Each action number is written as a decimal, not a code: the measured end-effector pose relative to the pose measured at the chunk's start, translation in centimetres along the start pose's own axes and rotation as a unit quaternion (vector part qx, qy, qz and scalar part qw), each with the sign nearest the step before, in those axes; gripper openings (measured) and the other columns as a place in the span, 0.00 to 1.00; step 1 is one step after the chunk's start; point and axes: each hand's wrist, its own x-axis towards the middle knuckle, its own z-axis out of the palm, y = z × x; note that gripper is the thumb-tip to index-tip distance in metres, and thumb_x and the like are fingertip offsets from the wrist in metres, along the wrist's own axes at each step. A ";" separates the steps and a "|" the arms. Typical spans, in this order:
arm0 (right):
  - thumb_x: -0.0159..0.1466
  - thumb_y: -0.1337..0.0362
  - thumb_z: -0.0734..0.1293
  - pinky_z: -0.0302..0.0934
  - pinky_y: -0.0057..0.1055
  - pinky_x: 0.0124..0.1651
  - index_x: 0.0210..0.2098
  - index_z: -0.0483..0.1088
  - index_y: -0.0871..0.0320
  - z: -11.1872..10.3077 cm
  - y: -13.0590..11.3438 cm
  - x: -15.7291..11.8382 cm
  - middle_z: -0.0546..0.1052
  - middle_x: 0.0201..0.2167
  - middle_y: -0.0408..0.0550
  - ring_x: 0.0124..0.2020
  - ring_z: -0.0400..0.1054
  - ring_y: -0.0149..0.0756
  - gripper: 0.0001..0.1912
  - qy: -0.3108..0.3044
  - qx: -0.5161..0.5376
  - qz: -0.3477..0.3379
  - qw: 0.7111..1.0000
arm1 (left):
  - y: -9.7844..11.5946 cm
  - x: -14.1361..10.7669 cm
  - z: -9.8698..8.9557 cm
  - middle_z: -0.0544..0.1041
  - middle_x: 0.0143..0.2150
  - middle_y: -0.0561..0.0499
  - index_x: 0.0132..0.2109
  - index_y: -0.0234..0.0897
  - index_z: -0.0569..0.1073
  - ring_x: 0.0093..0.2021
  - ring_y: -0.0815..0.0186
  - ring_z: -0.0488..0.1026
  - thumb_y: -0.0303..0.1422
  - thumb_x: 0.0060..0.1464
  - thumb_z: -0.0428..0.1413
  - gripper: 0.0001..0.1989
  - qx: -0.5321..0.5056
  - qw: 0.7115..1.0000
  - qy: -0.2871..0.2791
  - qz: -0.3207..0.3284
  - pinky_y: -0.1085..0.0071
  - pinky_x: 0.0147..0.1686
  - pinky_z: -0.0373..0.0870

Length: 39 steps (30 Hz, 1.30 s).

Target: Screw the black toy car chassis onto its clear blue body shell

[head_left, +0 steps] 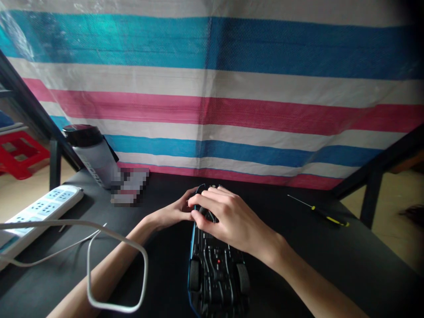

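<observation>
A toy car point(217, 269) with a blue body edge lies upside down on the black table, its black underside and wheels facing up. My left hand point(183, 206) grips its far left side, thumb near the edge and the other fingers partly hidden. Over the far end of the underside, my right hand point(225, 214) is closed, with curled fingers against the car. Its palm and fingers cover much of that end, so what lies beneath the fingertips cannot be made out. Two near wheels and a small red spot show on the underside.
A yellow-and-black screwdriver point(313, 207) lies to the right on the table point(298, 282). Leftward are a white power strip point(49, 205), a looped white cable point(145, 265), a grey bottle point(96, 159) and a blurred-out item point(130, 187). A striped sheet point(212, 110) hangs behind.
</observation>
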 end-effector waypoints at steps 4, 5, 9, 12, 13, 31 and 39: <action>0.71 0.67 0.64 0.62 0.37 0.51 0.43 0.71 0.56 0.1 0.2 0.0 0.78 0.40 0.45 0.43 0.70 0.37 0.04 0.012 -0.004 0.000 1.000 | 0.2 0.1 0.1 0.67 0.68 0.42 0.74 0.47 0.52 0.70 0.47 0.61 0.32 0.56 0.66 0.45 -0.007 1.000 0.002 -0.010 0.49 0.68 0.57; 0.71 0.68 0.65 0.62 0.37 0.51 0.44 0.71 0.56 0.2 0.3 0.0 0.78 0.41 0.46 0.44 0.70 0.38 0.04 0.017 -0.007 0.002 1.000 | 0.1 0.1 0.0 0.67 0.68 0.42 0.73 0.47 0.52 0.69 0.47 0.61 0.32 0.56 0.66 0.45 -0.009 1.000 0.003 -0.007 0.49 0.68 0.57; 0.71 0.65 0.65 0.62 0.37 0.50 0.42 0.71 0.56 0.3 0.2 -0.1 0.77 0.37 0.44 0.40 0.70 0.37 0.03 0.023 -0.012 0.014 1.000 | -0.1 0.1 0.0 0.68 0.67 0.42 0.74 0.49 0.50 0.68 0.48 0.63 0.32 0.57 0.65 0.45 -0.017 1.000 0.002 -0.013 0.49 0.67 0.59; 0.70 0.67 0.65 0.62 0.37 0.51 0.43 0.70 0.56 0.5 -0.1 -0.1 0.77 0.38 0.45 0.41 0.70 0.38 0.03 0.029 -0.021 0.010 0.999 | -0.3 0.1 -0.1 0.69 0.66 0.40 0.74 0.46 0.50 0.68 0.47 0.64 0.31 0.57 0.65 0.45 -0.021 1.000 0.001 -0.005 0.49 0.67 0.57; 0.70 0.66 0.65 0.62 0.37 0.50 0.43 0.70 0.56 0.6 -0.2 -0.2 0.77 0.37 0.45 0.40 0.70 0.38 0.03 0.030 -0.031 0.012 0.999 | -0.3 0.1 -0.1 0.68 0.66 0.40 0.74 0.46 0.50 0.68 0.48 0.63 0.32 0.57 0.65 0.45 -0.016 1.000 0.004 -0.007 0.49 0.67 0.57; 0.73 0.65 0.63 0.65 0.40 0.52 0.43 0.65 0.56 1.4 -0.1 -0.4 0.74 0.41 0.48 0.46 0.69 0.40 0.01 0.072 0.036 0.041 0.996 | 0.6 0.1 0.3 0.70 0.64 0.42 0.72 0.44 0.53 0.68 0.46 0.61 0.34 0.56 0.65 0.43 0.013 1.000 0.013 -0.011 0.50 0.67 0.58; 0.71 0.63 0.67 0.67 0.40 0.57 0.52 0.67 0.51 0.9 1.9 -4.8 0.76 0.49 0.47 0.52 0.72 0.38 0.11 0.097 0.224 0.070 0.967 | 0.7 0.4 0.3 0.64 0.70 0.41 0.74 0.50 0.47 0.71 0.50 0.58 0.31 0.57 0.64 0.46 -0.028 0.999 -0.021 -0.041 0.48 0.68 0.54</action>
